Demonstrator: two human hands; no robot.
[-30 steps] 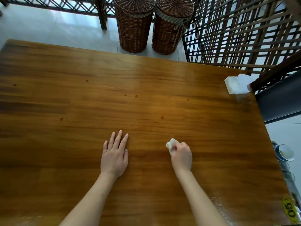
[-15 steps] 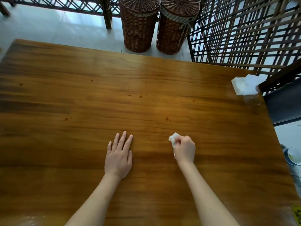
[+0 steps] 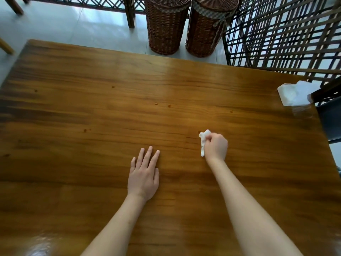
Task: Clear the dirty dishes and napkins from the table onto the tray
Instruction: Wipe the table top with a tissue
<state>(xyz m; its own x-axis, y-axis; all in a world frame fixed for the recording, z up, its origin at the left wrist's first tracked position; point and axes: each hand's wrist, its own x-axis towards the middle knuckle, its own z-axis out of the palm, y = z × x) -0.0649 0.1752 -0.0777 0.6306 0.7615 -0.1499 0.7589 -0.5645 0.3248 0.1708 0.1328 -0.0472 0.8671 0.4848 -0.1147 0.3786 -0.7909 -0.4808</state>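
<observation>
Looking down from head height, the view takes in a wide, glossy wooden counter (image 3: 92,111) and two bare forearms reaching onto it. The left hand (image 3: 144,174) lies flat on the wood near the middle, palm down, fingers straight and close together, holding nothing. The right hand (image 3: 215,147) sits a little farther forward and to the right, apart from the left, its fingers curled around a small crumpled white napkin (image 3: 203,140); part of the napkin sticks out past the knuckles and hangs down on the thumb side. Whether the napkin touches the counter cannot be told. A few small dark spots (image 3: 162,104) dot the wood beyond the hands. At the far right corner of the counter lies a second white napkin bundle (image 3: 293,95), well apart from both hands. Past the far edge, two tall brown wicker baskets (image 3: 186,28) stand side by side on a pale tiled floor (image 3: 73,24), next to a dark wooden lattice screen (image 3: 284,34).
</observation>
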